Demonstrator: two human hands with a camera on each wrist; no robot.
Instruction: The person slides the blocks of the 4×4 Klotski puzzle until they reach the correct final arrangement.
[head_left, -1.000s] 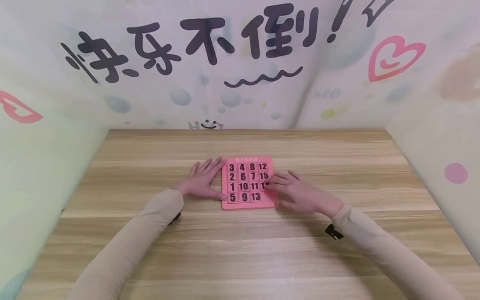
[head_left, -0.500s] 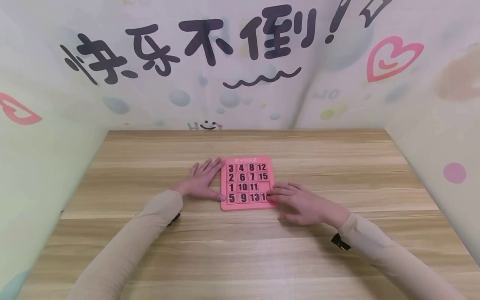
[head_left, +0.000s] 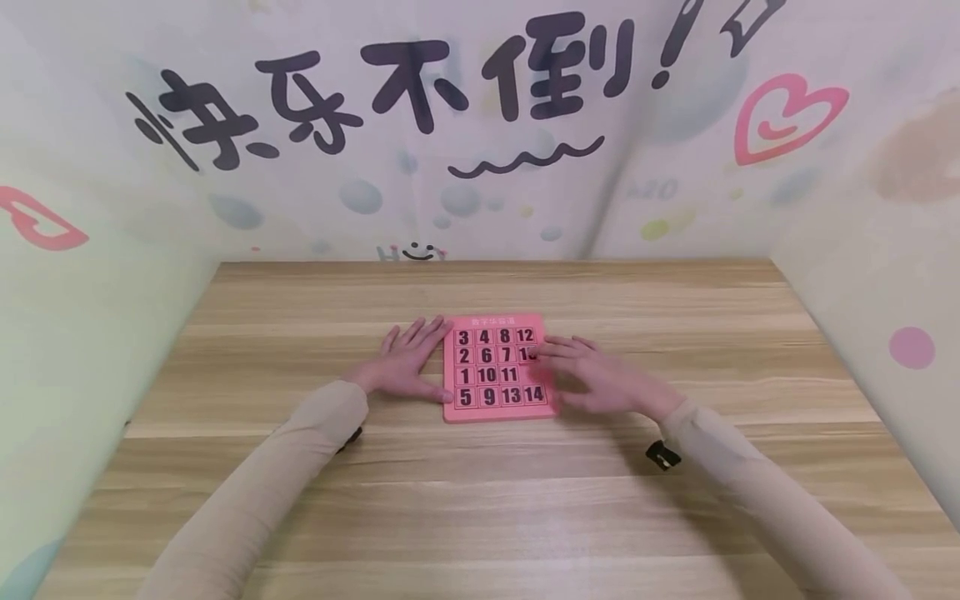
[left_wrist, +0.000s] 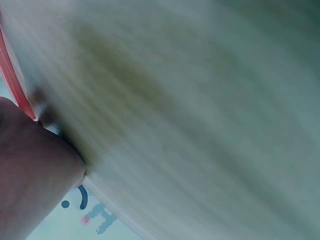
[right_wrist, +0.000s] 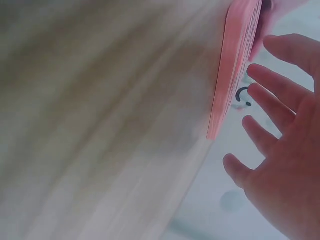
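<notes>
A pink number slide puzzle (head_left: pixel 498 412) lies flat on the wooden table, its square tiles marked with black numbers. Along its left side rests my left hand (head_left: pixel 405 360), fingers spread, with thumb and fingertips at the edge. In the left wrist view, part of that hand (left_wrist: pixel 37 170) is seen beside the red-pink frame edge. My right hand (head_left: pixel 596 375) hovers over the puzzle's right side, a fingertip at the 15 tile (head_left: pixel 527 354), which it partly covers. A gap shows below that tile, above the 14 tile (head_left: pixel 533 394). In the right wrist view the right hand's fingers (right_wrist: pixel 272 107) are extended.
The wood-grain table (head_left: pixel 480 508) runs back to a printed wall (head_left: pixel 300 200) with large dark characters and hearts. Side walls (head_left: pixel 97 333) stand at left and right. A black band piece (head_left: pixel 663 455) hangs at the right wrist.
The 14 tile has slid down into the bottom right corner, leaving a gap above it. My right hand has since moved up to the 15 tile. The left hand stays put.
</notes>
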